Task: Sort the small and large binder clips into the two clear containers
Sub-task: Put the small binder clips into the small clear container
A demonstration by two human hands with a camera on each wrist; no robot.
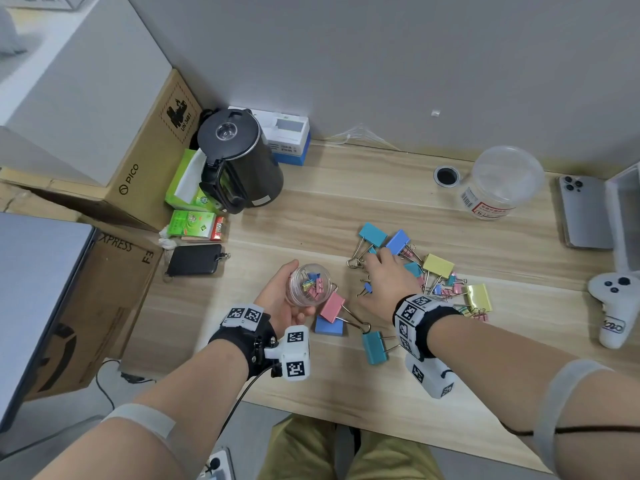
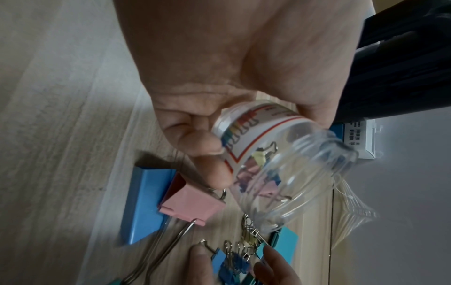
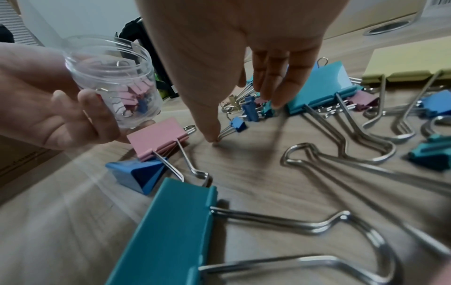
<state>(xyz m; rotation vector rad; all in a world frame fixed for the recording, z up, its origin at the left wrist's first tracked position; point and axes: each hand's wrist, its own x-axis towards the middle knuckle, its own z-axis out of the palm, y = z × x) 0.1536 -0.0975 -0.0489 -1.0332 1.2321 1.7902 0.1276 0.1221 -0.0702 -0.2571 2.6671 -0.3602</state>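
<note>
Centrally, left hand (image 1: 280,299) fingers (image 2: 209,154) grip a small clear round jar (image 1: 310,285) holding small pastel clips (image 1: 313,285); right hand (image 1: 388,282) fingers (image 3: 280,81) hang relaxed.

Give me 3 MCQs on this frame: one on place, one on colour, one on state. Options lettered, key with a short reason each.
1. Where is the small clear jar?
A. Standing on the desk by the kettle
B. Held in the left hand
C. Inside the large clear container

2. What colour is the large clip lying next to the left hand's fingers?
A. Pink
B. Yellow
C. Green

3. What is the state of the large clear container at the back of the desk?
A. Full of large clips
B. Tipped on its side
C. Upright, with no clips seen inside

Key:
1 B: the left hand's fingers curl around the jar, above the desk.
2 A: its pink body lies across a blue clip.
3 C: it stands upright and looks empty, while the large clips lie on the desk near the right hand.
</note>
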